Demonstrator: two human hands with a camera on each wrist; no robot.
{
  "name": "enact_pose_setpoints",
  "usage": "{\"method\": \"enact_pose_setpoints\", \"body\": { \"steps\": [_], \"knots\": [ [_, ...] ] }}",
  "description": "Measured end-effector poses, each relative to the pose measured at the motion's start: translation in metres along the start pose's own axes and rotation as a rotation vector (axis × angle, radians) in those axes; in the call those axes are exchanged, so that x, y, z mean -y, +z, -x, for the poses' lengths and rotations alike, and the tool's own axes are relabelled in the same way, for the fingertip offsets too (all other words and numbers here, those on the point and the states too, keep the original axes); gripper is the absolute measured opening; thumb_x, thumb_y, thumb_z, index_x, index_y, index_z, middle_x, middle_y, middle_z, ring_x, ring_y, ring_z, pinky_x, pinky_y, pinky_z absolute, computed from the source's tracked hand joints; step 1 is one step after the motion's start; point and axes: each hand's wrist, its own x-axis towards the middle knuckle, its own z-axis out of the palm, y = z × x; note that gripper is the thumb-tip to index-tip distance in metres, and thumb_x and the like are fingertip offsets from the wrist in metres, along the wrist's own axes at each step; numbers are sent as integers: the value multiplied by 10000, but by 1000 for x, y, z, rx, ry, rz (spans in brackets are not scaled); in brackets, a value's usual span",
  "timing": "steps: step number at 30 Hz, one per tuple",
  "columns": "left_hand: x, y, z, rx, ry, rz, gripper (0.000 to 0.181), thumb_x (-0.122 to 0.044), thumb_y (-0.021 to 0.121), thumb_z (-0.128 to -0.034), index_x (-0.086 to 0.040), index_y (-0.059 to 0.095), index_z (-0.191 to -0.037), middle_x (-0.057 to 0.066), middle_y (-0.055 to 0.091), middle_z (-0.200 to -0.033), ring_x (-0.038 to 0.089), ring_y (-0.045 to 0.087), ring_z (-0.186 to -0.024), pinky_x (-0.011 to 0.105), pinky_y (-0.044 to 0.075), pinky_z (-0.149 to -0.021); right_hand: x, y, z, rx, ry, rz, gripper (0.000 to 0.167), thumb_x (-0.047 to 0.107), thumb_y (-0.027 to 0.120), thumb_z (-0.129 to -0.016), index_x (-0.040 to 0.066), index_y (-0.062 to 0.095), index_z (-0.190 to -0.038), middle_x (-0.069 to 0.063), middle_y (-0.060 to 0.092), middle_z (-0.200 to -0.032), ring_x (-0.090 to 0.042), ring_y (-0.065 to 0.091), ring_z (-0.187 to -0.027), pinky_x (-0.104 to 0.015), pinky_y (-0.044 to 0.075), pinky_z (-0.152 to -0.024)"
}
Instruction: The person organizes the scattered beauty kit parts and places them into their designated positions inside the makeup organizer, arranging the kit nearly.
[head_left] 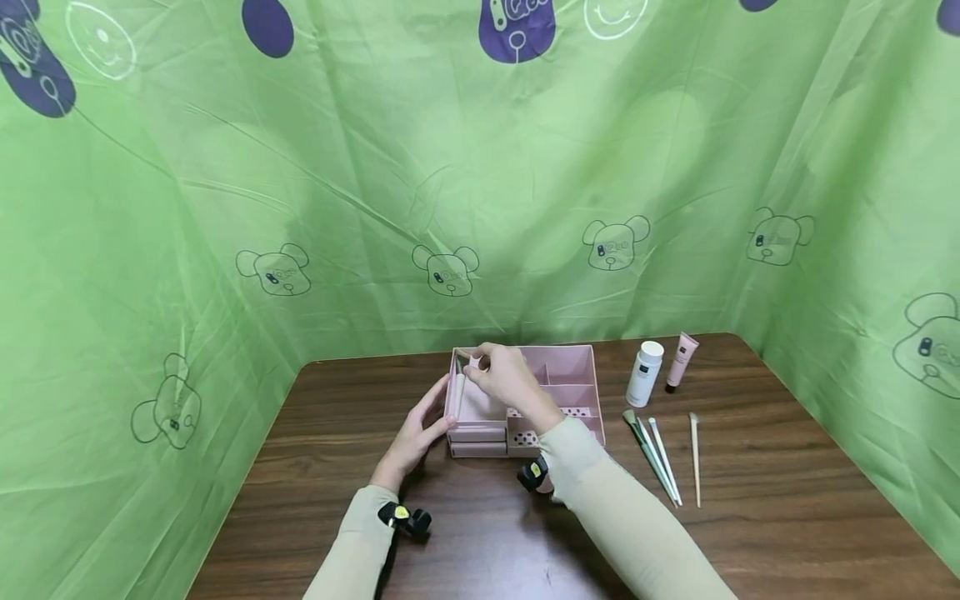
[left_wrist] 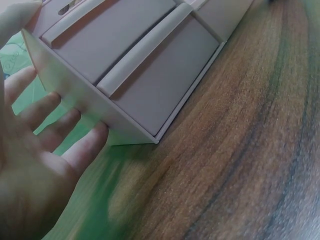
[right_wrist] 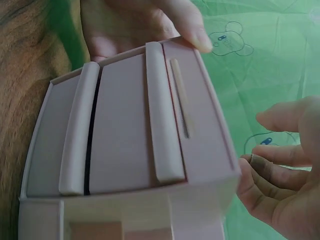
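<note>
Left hand [head_left: 408, 442] against a pink organizer [head_left: 573, 364], right hand [head_left: 510, 383] over its left compartment

A green curtain [head_left: 360, 275] printed with bear faces hangs at the left, along the back and at the right of a dark wooden table [head_left: 322, 442]. First from the left comes the left hand, its thumb on the organizer's front corner and its fingers laid along the outer side wall; they press there, extended, without clenching. The organizer sits near the table's back edge, about midway across. Low on its left half are two drawer fronts with strip handles, both pushed in. In the compartment above lies a slim pale stick [head_left: 458, 397] along the left wall, greenish at its far end.

The right hand reaches in from the right, fingers loosely bent; the right wrist view shows a gap between thumb and forefinger with nothing gripped. Whether a fingertip touches the stick, I cannot tell. Farther right are divided sections and dotted strips [head_left: 527, 438].

Right of the organizer a white bottle [head_left: 643, 375] stands upright, with a green brush [head_left: 651, 457] and two pale brushes [head_left: 664, 460] fanned out in front. Next, a pink tube [head_left: 681, 362] stands on its dark cap, and a beige brush [head_left: 696, 462] lies apart, rightmost
</note>
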Motion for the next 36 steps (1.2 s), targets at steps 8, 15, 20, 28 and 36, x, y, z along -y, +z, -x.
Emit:
{"method": "enact_pose_setpoints", "body": {
  "steps": [8, 15, 20, 28, 36],
  "knots": [
    [1, -1, -1, 2, -4, 1, 681, 25, 541, -951, 49, 180, -1529, 271, 250, -1563, 429, 272, -1420, 481, 277, -1145, -7, -18, 13, -56, -7, 35, 367, 310, 704, -874, 80, 680, -1160, -87, 730, -981, -204, 676, -827, -339, 552, -749],
    [2, -2, 1, -5, -19, 2, 680, 15, 549, -951, 21, 199, -1534, 245, 257, -1569, 422, 276, -1419, 526, 243, -1147, -14, -31, 26, -104, -25, 0, 329, 277, 713, -866, 70, 687, -1120, -72, 728, -933, -205, 686, -845, -348, 555, -805],
    [2, -2, 2, -8, -35, 2, 690, 4, 554, -951, 15, 191, -1538, 243, 254, -1571, 411, 279, -1419, 524, 242, -1150, -23, -42, 35, -123, -16, 7, 311, 282, 702, -871, 86, 691, -1112, -42, 726, -923, -145, 678, -811, -325, 558, -776],
    [1, -1, 2, -9, -34, 7, 697, 19, 553, -947, 14, 185, -1539, 241, 250, -1573, 423, 281, -1416, 590, 233, -1131, -44, -59, 51, -169, -12, 63, 342, 294, 703, -871, 79, 682, -1136, -61, 730, -931, -185, 694, -820, -363, 566, -761],
    [-1, 0, 1, -9, -41, 11, 699, 17, 555, -945, 2, 192, -1542, 223, 246, -1581, 413, 272, -1422, 559, 246, -1135, -72, -72, 66, -219, 19, 88, 312, 265, 727, -849, 81, 693, -1100, -34, 730, -863, -163, 681, -757, -365, 556, -705]
  ]
}}
